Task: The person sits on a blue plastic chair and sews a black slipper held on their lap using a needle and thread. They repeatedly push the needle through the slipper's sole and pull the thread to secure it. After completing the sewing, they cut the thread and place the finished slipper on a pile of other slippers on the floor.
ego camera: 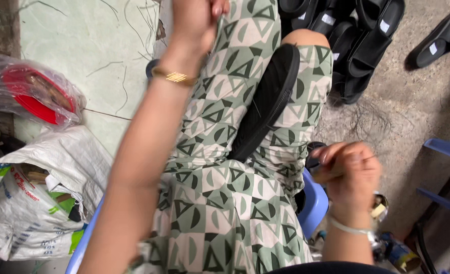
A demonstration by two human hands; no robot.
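1 black sandal sole (265, 101) lies across lap on green/white patterned trousers (225, 203), tilted, between both arms. L hand (197, 18) raised at top of frame, fingers closed, pinching what looks like a thin needle; gold bracelet (174, 77) on wrist. R hand (349, 172) low, right of knee, fist closed round a small dark tool w/ brownish handle, blurred; 1 pale bangle (346, 227) on wrist. Pile of black sandals (357, 35) on floor past knee, at least 4, plus 1 apart (445, 35) at far right. 1 blue stool (313, 205) under person. 1 white sack (32, 203) and 1 clear bag w/ red item (32, 91) at left.
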